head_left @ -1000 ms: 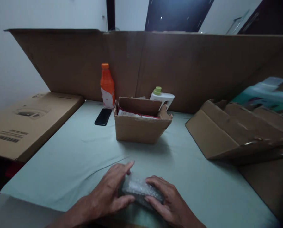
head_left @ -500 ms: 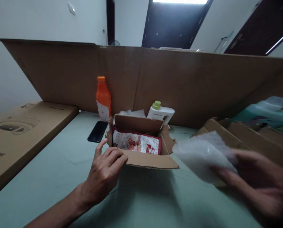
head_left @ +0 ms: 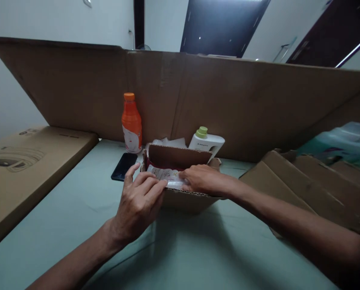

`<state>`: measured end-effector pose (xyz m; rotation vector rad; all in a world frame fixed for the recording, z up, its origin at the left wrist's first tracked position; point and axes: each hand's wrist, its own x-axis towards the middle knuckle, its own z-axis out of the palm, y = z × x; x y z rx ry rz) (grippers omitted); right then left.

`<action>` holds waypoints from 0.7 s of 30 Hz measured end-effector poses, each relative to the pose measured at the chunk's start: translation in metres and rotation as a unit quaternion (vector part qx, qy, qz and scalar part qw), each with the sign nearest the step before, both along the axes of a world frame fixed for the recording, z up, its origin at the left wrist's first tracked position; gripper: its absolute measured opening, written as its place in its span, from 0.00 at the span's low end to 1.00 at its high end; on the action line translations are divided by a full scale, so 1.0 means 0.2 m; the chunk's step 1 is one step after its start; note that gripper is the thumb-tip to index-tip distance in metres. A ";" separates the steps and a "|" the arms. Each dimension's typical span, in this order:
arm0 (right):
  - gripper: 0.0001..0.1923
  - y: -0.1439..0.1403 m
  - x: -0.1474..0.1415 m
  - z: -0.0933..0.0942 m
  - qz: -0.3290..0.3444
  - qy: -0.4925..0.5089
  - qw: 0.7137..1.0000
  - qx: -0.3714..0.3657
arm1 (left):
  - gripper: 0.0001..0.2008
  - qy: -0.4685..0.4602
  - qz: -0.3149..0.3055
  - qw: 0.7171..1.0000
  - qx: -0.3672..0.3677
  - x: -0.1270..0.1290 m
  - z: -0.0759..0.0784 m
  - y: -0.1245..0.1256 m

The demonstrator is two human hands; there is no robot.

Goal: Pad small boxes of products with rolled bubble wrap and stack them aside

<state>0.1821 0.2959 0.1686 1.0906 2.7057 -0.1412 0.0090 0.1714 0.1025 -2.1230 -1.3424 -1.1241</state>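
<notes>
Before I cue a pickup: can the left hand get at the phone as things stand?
Probably yes: the phone lies flat just beyond the left hand, mostly uncovered, though that hand would first have to leave the box.

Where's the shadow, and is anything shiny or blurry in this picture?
Head view: soft shadow on the green cloth, in front of the small box; head view: small shine on the clear wrap, brighter glow atop the dark panel; head view: teal container looks soft, its print unreadable.
</notes>
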 end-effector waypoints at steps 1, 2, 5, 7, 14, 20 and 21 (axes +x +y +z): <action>0.05 0.00 0.05 0.05 -0.014 0.002 1.000 0.025 | 0.16 -0.007 0.008 1.000 0.012 -0.01 0.00 0.00; 0.08 -0.01 0.12 0.10 -0.039 0.013 0.997 0.059 | 0.20 -0.022 0.016 0.999 0.024 -0.02 -0.01 -0.01; 0.16 -0.06 0.43 0.22 -0.144 0.133 0.962 0.187 | 0.32 -0.115 0.038 0.993 0.004 -0.10 -0.06 -0.10; 0.19 -0.13 0.64 0.18 -0.172 0.250 0.935 0.186 | 0.32 -0.189 0.049 0.978 -0.074 -0.17 -0.13 -0.16; 0.24 -0.28 0.60 -0.42 -0.187 0.421 0.887 -0.026 | 0.35 -0.362 -0.052 0.881 -0.299 -0.10 -0.35 -0.01; 0.12 -0.45 0.62 -0.54 -0.267 0.438 0.858 -0.021 | 0.36 -0.380 -0.097 0.885 -0.252 0.15 -0.41 -0.15; 0.12 -0.51 0.65 -0.54 -0.265 0.446 0.855 -0.002 | 0.36 -0.365 -0.093 0.893 -0.245 0.16 -0.42 -0.25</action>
